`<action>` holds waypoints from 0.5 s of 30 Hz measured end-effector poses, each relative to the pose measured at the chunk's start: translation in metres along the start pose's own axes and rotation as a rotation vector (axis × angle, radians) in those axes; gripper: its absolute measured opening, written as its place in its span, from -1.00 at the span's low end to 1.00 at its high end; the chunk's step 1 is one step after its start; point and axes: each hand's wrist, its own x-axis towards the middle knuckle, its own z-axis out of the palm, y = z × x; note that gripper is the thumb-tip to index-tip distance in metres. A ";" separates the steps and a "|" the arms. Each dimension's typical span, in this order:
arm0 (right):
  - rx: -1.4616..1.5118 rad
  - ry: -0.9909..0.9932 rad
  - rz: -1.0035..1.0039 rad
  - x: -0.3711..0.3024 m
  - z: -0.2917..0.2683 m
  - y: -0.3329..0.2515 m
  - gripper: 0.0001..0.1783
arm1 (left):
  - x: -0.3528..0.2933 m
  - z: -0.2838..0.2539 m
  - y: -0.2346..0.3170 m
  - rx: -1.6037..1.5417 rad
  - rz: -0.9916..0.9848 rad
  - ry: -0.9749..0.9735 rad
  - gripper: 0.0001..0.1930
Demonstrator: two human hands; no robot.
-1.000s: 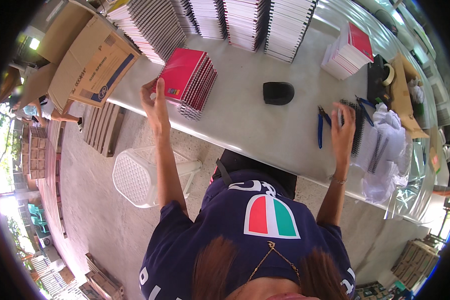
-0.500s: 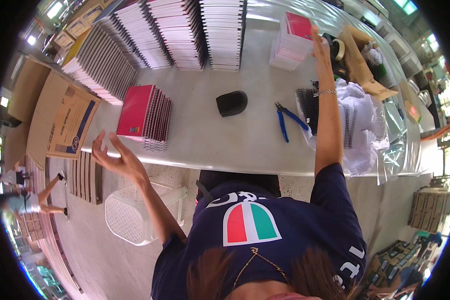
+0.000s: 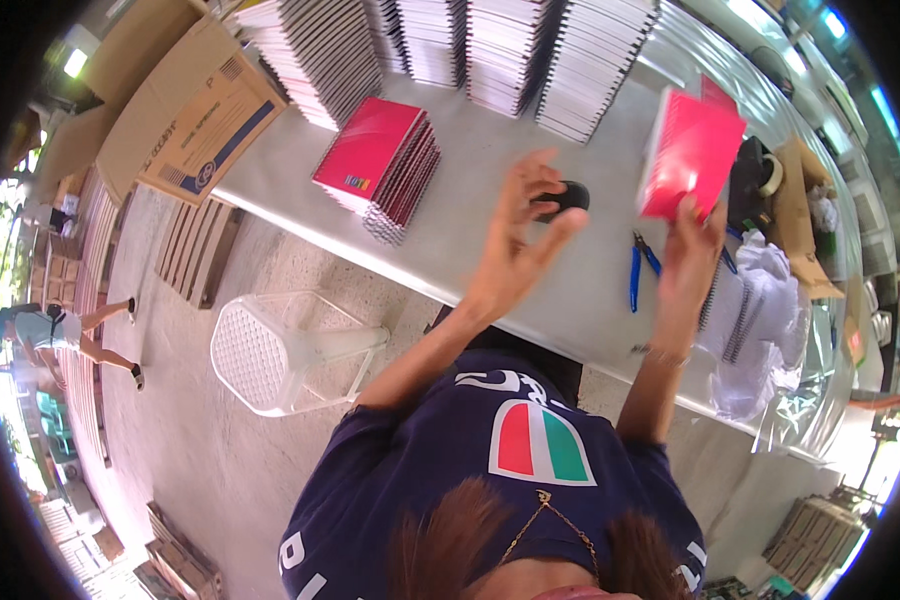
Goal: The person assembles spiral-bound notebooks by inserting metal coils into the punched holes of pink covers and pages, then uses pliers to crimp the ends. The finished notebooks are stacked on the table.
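A red-covered notebook [image 3: 692, 150] is in my right hand [image 3: 692, 245], its thumb and fingers pinching the near edge. White pages show along its left side. Whether it has a spiral binding, I cannot tell. Another red cover [image 3: 718, 93] peeks out behind it. My left hand [image 3: 520, 235] is raised over the table with fingers apart and nothing in it. It partly covers a black rounded object [image 3: 570, 200]. Left of that hand stands a stack of red spiral notebooks [image 3: 375, 150]. Blue-handled pliers [image 3: 636, 275] lie beside my right wrist, partly hidden.
Tall stacks of spiral-bound books [image 3: 510, 55] line the far side of the table [image 3: 470, 170]. A cardboard box [image 3: 205, 125] stands at the left. On the right are spiral coils in white wrapping [image 3: 765, 320] and an open carton [image 3: 805, 210]. A white stool [image 3: 260, 355] stands below.
My right hand has drawn the red-covered notebook nearer from the stack at the back right. The left hand has swung right, from beside the red spiral notebooks to the table's middle. The view has turned.
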 end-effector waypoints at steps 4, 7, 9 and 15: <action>0.138 -0.113 0.122 -0.098 0.012 0.047 -0.62 | -0.014 0.014 -0.032 -0.259 -0.185 0.058 -0.41; -0.343 -0.234 0.124 -0.094 -0.006 0.048 -0.64 | -0.014 -0.016 -0.032 -0.054 -0.128 -0.023 -0.56; -0.719 -0.095 -0.008 -0.071 -0.041 0.031 -0.64 | -0.002 -0.040 -0.005 0.420 -0.105 -0.166 -0.86; -1.703 0.605 0.052 -0.045 -0.195 0.001 -0.50 | -0.003 -0.057 0.016 1.426 0.172 -0.564 -0.80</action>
